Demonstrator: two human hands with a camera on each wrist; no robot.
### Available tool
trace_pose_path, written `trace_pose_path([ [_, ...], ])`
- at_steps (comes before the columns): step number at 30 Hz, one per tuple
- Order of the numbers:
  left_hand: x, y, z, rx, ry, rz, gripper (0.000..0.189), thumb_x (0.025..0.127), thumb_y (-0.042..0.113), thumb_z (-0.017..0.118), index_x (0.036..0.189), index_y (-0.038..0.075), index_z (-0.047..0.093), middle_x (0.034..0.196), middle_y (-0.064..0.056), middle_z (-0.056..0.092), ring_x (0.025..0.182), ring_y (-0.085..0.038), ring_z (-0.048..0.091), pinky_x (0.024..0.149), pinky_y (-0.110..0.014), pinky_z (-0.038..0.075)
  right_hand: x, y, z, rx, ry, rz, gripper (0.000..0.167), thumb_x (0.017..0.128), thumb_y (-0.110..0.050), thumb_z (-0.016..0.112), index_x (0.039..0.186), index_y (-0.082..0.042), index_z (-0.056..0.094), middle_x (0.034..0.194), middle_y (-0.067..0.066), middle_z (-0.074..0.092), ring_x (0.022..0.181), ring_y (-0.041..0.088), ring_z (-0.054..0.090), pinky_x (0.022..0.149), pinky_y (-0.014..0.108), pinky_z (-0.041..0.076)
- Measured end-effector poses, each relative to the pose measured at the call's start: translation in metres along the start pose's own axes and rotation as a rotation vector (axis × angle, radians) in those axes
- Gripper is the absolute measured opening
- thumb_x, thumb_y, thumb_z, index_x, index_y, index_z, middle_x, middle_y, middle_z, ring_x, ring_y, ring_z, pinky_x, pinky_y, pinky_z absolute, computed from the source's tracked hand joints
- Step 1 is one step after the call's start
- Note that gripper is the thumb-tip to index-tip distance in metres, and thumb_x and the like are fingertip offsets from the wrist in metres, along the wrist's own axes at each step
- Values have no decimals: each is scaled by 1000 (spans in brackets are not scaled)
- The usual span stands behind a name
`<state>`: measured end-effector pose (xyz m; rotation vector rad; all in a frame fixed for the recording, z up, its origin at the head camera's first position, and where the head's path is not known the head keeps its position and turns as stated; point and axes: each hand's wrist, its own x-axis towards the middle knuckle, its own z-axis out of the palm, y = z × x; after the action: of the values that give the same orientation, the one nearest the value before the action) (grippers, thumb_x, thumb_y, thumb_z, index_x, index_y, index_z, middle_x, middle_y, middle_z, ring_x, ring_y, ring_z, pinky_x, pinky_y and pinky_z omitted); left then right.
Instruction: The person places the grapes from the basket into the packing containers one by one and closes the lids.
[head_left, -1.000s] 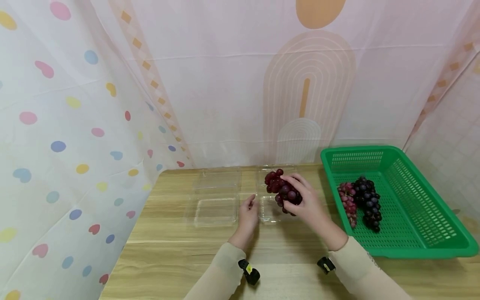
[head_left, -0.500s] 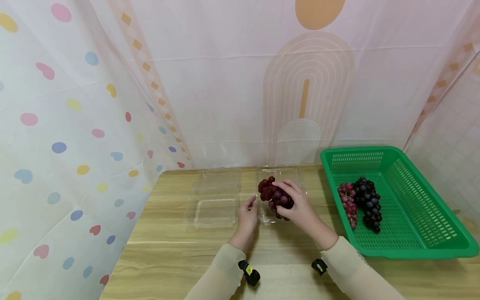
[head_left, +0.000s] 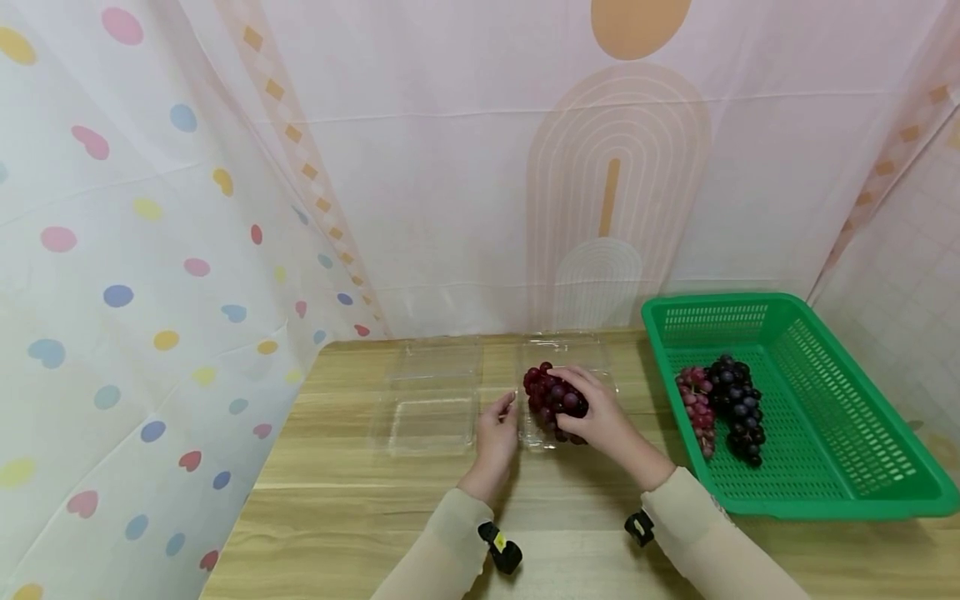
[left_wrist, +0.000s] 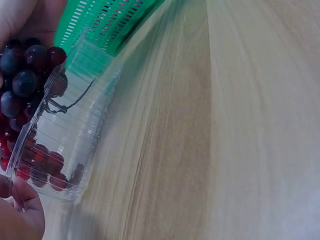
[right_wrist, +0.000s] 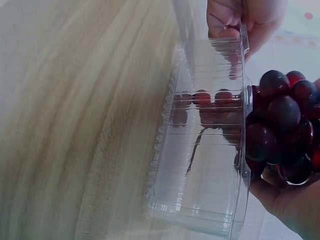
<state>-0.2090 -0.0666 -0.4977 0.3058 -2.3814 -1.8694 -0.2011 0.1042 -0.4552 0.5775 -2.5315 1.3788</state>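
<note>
My right hand (head_left: 609,427) grips a bunch of dark red grapes (head_left: 552,398) by its upper side. The bunch is partly down inside a clear plastic clamshell box (left_wrist: 75,130), with several grapes below the rim and others above it. Through the clear wall a thin dark stem (right_wrist: 196,150) shows. At the box's left edge my left hand (head_left: 495,442) pinches the rim between thumb and fingers, seen also in the right wrist view, where the left hand (right_wrist: 245,22) is at the top. The box's lid lies folded back, away from me.
Left of the hands lies a second open clear box (head_left: 432,423). A green plastic basket (head_left: 825,505) stands at the right, holding a black grape bunch (head_left: 738,404) and a pinkish-red one (head_left: 696,404). A patterned curtain (head_left: 450,208) hangs behind the wooden table (head_left: 337,500).
The right hand has moved left and lowered the grape bunch into the right-hand box, with a slight shift back right at the end. The left hand stays at the rim.
</note>
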Motion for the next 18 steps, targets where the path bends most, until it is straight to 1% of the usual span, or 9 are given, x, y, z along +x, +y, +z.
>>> trace_pose_path([
  [4, 0, -1, 1, -3, 20, 12, 31, 94, 5, 52, 123, -2, 61, 102, -16, 61, 76, -13, 50, 60, -19, 42, 3, 3, 0, -27, -30, 24, 64, 70, -4, 71, 130, -17, 56, 141, 20, 43, 127, 43, 42, 95, 61, 42],
  [8, 0, 0, 1, -24, 27, 12, 31, 94, 4, 51, 123, -3, 60, 100, -15, 59, 75, -12, 48, 59, -18, 41, 6, 4, 0, -70, -37, 30, 65, 68, -3, 71, 130, -16, 56, 139, 18, 47, 124, 42, 46, 94, 59, 43],
  [11, 0, 0, 1, -42, 32, 3, 31, 95, 3, 51, 124, -4, 59, 100, -15, 58, 75, -11, 47, 59, -16, 40, 7, 6, 0, -127, -26, 24, 66, 68, -3, 70, 131, -13, 55, 135, 15, 51, 123, 38, 48, 95, 57, 43],
  [14, -1, 0, 1, -52, 40, 3, 31, 94, 2, 51, 123, -5, 58, 100, -15, 58, 75, -11, 47, 58, -16, 39, 7, 9, 0, -187, -18, 40, 68, 68, -1, 69, 133, -10, 52, 132, 14, 53, 122, 35, 49, 97, 54, 43],
  [18, -1, 0, 1, -74, 43, -3, 31, 94, 1, 51, 124, -6, 58, 98, -14, 57, 72, -10, 46, 56, -15, 39, 6, 8, -2, -278, 22, 98, 67, 70, 3, 65, 135, -8, 50, 132, 18, 52, 124, 41, 45, 96, 55, 43],
])
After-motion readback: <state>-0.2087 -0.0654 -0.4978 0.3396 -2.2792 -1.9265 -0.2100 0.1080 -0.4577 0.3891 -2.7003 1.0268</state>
